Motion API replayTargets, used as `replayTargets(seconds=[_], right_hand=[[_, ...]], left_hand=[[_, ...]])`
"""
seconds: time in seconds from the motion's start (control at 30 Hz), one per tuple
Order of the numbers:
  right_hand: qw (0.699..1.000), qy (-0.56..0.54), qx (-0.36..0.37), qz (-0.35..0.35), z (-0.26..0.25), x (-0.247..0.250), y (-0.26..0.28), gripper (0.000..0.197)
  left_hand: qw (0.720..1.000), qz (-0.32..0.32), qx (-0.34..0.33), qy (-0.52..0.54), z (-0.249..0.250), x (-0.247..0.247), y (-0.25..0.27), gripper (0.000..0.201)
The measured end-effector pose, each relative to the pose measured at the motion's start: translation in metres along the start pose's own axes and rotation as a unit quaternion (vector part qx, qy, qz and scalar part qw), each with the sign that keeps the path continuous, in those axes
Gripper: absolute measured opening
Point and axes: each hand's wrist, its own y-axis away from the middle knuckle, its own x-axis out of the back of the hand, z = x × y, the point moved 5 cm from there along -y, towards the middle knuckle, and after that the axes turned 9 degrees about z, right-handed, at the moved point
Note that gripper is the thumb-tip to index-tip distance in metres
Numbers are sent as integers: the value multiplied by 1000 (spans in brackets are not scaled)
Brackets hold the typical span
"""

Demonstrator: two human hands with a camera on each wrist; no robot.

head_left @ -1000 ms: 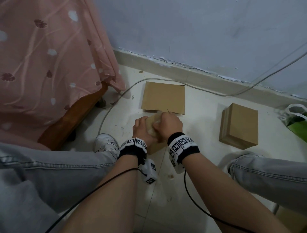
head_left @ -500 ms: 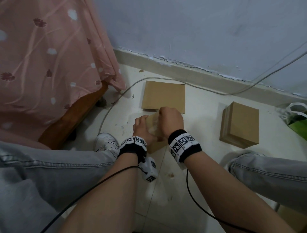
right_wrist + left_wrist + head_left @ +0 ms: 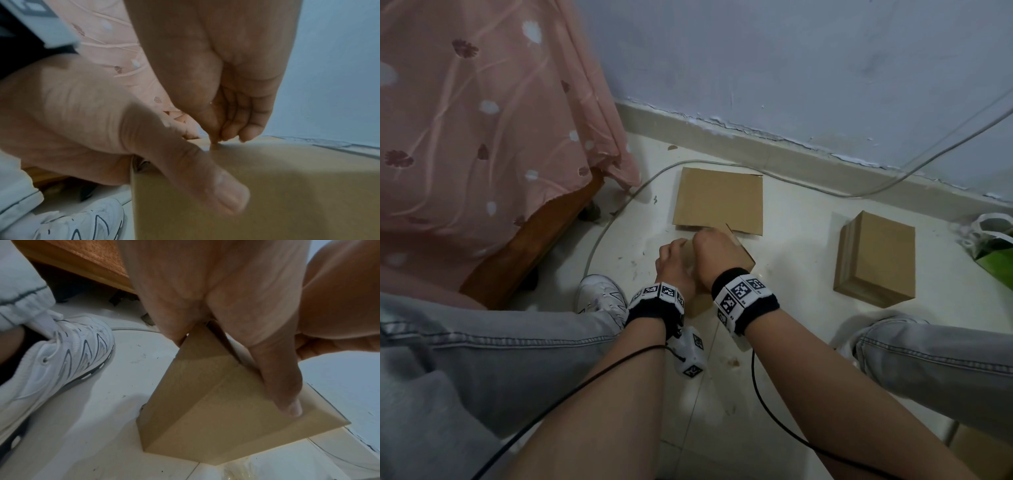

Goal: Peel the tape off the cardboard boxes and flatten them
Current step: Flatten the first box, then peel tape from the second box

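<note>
A small brown cardboard box (image 3: 743, 257) stands on the floor between my knees, mostly hidden under both hands in the head view. My left hand (image 3: 674, 263) grips its near left side; in the left wrist view the thumb (image 3: 283, 389) lies flat across the box (image 3: 205, 410). My right hand (image 3: 714, 250) hovers over the far top edge with curled fingers. In the right wrist view its fingertips (image 3: 230, 133) pinch a small brownish tab, apparently a tape end (image 3: 214, 144), at the edge of the box (image 3: 287, 186).
A flattened cardboard sheet (image 3: 719, 200) lies just beyond the hands. A closed box (image 3: 876, 258) sits to the right. A bed with a pink cover (image 3: 482, 120) fills the left. A grey cable (image 3: 825, 192) runs along the wall. My white shoe (image 3: 599, 298) is beside the box.
My right hand has shifted a little away from me toward the box's far edge, baring the box's right corner. The left hand keeps its hold in the same place.
</note>
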Motion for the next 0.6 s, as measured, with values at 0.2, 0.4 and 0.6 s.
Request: replayTargets(seconds=[0.2,0.4,0.6], right_hand=[[997,-9,-81,-10,24,-17,-5,46],[891,-294,-339,69,109,9,-23,43],[896,-308,-321,10,131,9,-15,63]], left_hand=[[999,-27,10,18,3,2,4,102],[1000,-25,5,10,2,6,5,111],[1000,-19,1,-3,6,16,5,111]])
